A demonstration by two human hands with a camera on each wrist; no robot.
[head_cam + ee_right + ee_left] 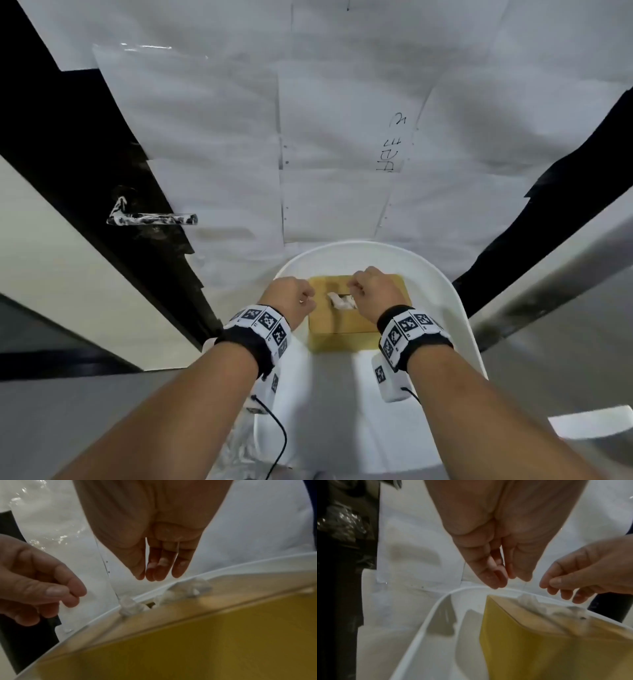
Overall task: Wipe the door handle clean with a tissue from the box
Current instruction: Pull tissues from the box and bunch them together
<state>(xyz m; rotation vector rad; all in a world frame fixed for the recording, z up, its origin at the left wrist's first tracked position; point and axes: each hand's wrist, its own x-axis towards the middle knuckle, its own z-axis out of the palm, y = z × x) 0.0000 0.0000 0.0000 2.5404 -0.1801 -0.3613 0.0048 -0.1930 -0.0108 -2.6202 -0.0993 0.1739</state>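
Yellow box [356,308] on white chair [455,308]

The right hand [154,536] hangs with loose, empty fingers just above crumpled white tissue [130,605] poking from the yellow cardboard box [205,635].

Both forearms are showing bare, with no sleeves; each wrist is wearing a black band [251,342] wrapped in white tiles bearing black square-pattern markers [409,325]; a white camera block [388,378] is hanging under each wrist; a thin black cable [279,431] is trailing from each block.
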